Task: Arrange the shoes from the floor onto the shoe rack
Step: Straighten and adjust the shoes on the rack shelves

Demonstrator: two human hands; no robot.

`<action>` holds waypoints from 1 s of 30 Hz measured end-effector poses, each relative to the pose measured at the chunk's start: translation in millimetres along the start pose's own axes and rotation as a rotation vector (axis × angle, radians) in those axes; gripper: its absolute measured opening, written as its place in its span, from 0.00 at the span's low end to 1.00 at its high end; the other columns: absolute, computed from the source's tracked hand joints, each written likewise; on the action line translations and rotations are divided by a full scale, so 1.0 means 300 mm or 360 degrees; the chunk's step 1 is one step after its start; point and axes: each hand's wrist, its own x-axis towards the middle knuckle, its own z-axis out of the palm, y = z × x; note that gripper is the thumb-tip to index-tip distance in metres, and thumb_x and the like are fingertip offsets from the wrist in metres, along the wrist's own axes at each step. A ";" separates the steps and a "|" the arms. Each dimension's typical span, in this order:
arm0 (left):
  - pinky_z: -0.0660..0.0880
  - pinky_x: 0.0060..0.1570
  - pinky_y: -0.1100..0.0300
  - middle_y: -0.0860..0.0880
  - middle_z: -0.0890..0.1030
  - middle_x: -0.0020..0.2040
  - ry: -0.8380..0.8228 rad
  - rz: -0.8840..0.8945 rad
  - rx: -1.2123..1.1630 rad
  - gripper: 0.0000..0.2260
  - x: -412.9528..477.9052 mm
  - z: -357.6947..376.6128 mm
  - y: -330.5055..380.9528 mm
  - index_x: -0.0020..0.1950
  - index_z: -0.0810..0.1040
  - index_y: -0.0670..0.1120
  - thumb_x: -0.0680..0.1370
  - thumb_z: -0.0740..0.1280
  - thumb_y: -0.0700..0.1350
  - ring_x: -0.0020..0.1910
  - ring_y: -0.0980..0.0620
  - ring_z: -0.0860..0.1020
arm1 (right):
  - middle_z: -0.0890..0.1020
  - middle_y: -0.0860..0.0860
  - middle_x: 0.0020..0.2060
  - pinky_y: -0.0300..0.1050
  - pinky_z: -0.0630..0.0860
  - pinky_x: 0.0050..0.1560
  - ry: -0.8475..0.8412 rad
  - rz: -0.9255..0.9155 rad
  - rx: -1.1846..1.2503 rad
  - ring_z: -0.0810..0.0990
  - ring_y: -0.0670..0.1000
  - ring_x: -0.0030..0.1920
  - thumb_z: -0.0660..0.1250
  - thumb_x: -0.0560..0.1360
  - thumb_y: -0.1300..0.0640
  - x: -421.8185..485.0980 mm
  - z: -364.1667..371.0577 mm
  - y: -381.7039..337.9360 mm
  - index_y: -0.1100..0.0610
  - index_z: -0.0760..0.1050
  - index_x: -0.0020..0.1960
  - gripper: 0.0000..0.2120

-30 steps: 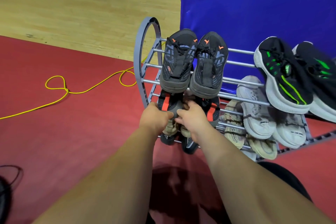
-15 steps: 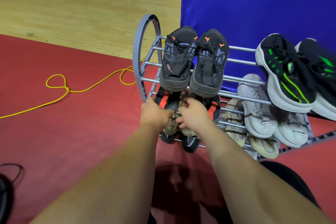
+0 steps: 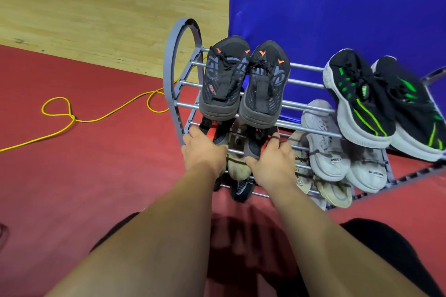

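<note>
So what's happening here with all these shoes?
A person is loading a grey shoe rack. Both hands are at its middle tier: the left hand and right hand each rest on one of the black and red shoes there, seemingly seating them. The top tier holds a black and orange pair and a black and green pair; pale shoes fill the tiers below.

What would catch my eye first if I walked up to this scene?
Probably the grey shoe rack against the blue wall, with black-and-green sneakers on its top tier at the right. Next, the left hand and right hand pressing black-and-red shoes onto the tier below, and the yellow cord looping across the red floor.
</note>
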 end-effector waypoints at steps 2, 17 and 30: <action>0.71 0.66 0.45 0.44 0.71 0.69 -0.0008 0.0020 -0.0008 0.36 0.003 -0.004 -0.005 0.70 0.66 0.45 0.69 0.79 0.55 0.67 0.39 0.72 | 0.69 0.60 0.68 0.56 0.66 0.70 0.0030 0.0016 0.0079 0.67 0.63 0.69 0.73 0.73 0.38 -0.007 0.014 -0.028 0.60 0.56 0.79 0.47; 0.79 0.57 0.48 0.54 0.82 0.55 -0.0297 0.0084 -0.0189 0.31 0.060 -0.029 -0.069 0.60 0.70 0.53 0.61 0.80 0.52 0.53 0.47 0.82 | 0.76 0.55 0.69 0.56 0.73 0.68 0.0004 0.0027 0.0555 0.75 0.58 0.68 0.73 0.53 0.33 0.053 0.075 -0.068 0.57 0.64 0.75 0.56; 0.77 0.59 0.48 0.55 0.81 0.58 -0.0181 0.0147 -0.0268 0.28 0.071 0.012 -0.075 0.59 0.71 0.54 0.65 0.81 0.53 0.56 0.48 0.81 | 0.80 0.46 0.57 0.61 0.76 0.62 -0.0089 -0.0003 0.0630 0.81 0.55 0.58 0.72 0.53 0.33 0.069 0.051 -0.062 0.46 0.68 0.65 0.44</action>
